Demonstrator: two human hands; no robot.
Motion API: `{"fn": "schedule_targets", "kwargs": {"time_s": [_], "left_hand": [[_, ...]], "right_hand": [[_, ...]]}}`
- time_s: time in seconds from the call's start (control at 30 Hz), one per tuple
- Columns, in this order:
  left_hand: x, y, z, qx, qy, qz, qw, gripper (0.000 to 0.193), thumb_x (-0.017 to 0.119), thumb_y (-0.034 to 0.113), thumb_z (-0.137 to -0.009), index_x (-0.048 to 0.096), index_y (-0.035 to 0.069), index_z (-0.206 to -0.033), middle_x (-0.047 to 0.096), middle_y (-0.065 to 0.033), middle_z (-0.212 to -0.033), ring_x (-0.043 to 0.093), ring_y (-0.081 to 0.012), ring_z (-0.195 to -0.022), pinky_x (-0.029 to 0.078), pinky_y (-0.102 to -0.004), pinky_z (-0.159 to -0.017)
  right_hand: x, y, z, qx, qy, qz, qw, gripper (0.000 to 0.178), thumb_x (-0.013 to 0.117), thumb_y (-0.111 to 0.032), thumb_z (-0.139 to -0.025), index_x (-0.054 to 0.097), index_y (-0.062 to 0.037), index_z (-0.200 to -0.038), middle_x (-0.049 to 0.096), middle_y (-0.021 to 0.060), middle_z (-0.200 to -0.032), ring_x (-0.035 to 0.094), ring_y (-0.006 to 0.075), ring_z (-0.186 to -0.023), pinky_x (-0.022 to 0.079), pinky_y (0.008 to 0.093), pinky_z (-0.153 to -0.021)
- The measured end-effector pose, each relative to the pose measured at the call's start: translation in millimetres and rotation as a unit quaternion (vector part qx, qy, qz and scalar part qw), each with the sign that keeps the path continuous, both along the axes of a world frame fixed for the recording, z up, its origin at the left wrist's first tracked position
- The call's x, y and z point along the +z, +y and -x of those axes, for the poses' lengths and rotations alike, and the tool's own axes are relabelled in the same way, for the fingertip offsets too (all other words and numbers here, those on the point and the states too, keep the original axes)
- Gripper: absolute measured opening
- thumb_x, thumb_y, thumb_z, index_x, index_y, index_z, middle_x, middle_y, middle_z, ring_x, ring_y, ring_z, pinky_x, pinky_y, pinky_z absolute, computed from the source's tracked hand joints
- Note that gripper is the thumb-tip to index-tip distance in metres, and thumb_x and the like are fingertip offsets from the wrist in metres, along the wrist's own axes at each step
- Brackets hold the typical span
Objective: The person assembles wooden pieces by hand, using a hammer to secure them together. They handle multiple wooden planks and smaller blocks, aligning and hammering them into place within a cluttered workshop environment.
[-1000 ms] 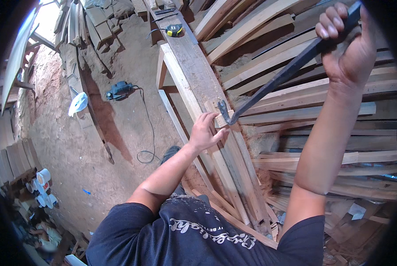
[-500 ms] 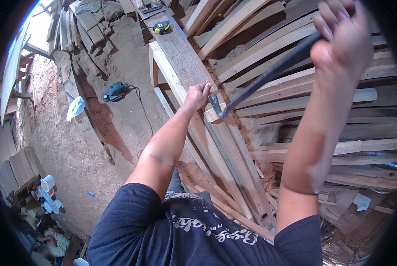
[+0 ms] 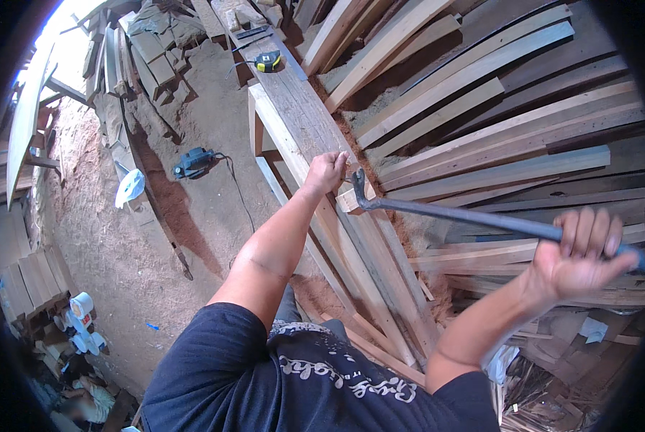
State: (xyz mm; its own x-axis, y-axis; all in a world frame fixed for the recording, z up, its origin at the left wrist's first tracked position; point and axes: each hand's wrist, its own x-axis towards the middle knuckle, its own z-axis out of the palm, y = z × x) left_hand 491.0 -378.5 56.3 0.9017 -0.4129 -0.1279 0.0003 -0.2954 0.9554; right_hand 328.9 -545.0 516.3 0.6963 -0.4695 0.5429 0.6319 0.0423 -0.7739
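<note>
My right hand point(image 3: 578, 248) grips a long dark crowbar point(image 3: 474, 219) near its far right end, fingers wrapped over the shaft. The bar's hooked head point(image 3: 361, 190) rests at a short light wood block point(image 3: 350, 200), which lies on the long workbench plank point(image 3: 301, 104). My left hand point(image 3: 327, 172) is closed just left of the hook, above the plank. Whatever its pinched fingers hold is too small to make out.
A black and yellow tape measure point(image 3: 268, 62) lies up the bench. On the dirt floor at left sit a corded power tool point(image 3: 196, 163) and a pale blue plastic bag point(image 3: 129, 189). Many sawn boards point(image 3: 495, 162) fan out on the right. Another person point(image 3: 88, 396) is at lower left.
My right hand has swung down and outward to the right, turning the crowbar from a steep slant to nearly level. My left hand stays close to the hook.
</note>
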Motion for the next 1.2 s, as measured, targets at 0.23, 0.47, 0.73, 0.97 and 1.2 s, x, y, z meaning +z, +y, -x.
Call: {"fn": "schedule_targets", "kwargs": {"time_s": [0.23, 0.47, 0.73, 0.97, 1.2], "left_hand": [[77, 29, 9, -0.128, -0.061, 0.090, 0.986, 0.025, 0.060, 0.017, -0.095, 0.073, 0.002, -0.111, 0.071, -0.0232, -0.111, 0.067, -0.0378, -0.112, 0.050, -0.0464, -0.104], [140, 40, -3, -0.294, -0.352, 0.058, 0.887, 0.029, 0.066, 0.002, -0.088, 0.072, 0.004, -0.117, 0.072, -0.0175, -0.108, 0.068, -0.0380, -0.111, 0.049, -0.0475, -0.114], [138, 45, 52, -0.289, -0.273, -0.174, 0.901, 0.062, 0.077, 0.053, -0.090, 0.067, 0.007, -0.130, 0.065, -0.0210, -0.129, 0.066, -0.0407, -0.114, 0.053, -0.0478, -0.100], [122, 23, 106, -0.150, -0.247, -0.123, 0.950, 0.040, 0.083, 0.024, -0.081, 0.074, 0.003, -0.115, 0.074, -0.0114, -0.095, 0.071, -0.0316, -0.091, 0.055, -0.0446, -0.084], [167, -25, 266, -0.561, -0.180, -0.032, 0.807, 0.046, 0.094, 0.031, -0.077, 0.077, 0.006, -0.111, 0.069, 0.0017, -0.082, 0.045, -0.0055, -0.060, 0.039, -0.0253, -0.053]], "right_hand": [[-16, 0, 57, -0.045, -0.044, -0.036, 0.997, 0.050, 0.065, -0.057, -0.100, 0.043, -0.0176, -0.079, 0.032, -0.0053, -0.057, 0.024, 0.0065, -0.044, 0.020, 0.0234, -0.040], [4, 0, 106, -0.055, -0.099, -0.034, 0.993, 0.048, 0.062, -0.055, -0.103, 0.043, -0.0167, -0.081, 0.033, -0.0054, -0.057, 0.023, 0.0066, -0.043, 0.020, 0.0238, -0.041], [-2, 56, 235, -0.077, -0.038, -0.081, 0.993, 0.053, 0.048, -0.065, -0.105, 0.042, -0.0161, -0.085, 0.035, -0.0045, -0.059, 0.026, 0.0091, -0.047, 0.025, 0.0276, -0.045], [-22, 154, 442, -0.255, 0.000, -0.106, 0.961, 0.054, 0.049, -0.062, -0.106, 0.042, -0.0130, -0.085, 0.034, -0.0037, -0.058, 0.025, 0.0089, -0.047, 0.022, 0.0275, -0.046], [-37, 271, 602, -0.459, -0.001, -0.072, 0.885, 0.059, 0.053, -0.065, -0.103, 0.045, -0.0116, -0.081, 0.041, -0.0016, -0.058, 0.033, 0.0095, -0.046, 0.028, 0.0281, -0.045]]}}
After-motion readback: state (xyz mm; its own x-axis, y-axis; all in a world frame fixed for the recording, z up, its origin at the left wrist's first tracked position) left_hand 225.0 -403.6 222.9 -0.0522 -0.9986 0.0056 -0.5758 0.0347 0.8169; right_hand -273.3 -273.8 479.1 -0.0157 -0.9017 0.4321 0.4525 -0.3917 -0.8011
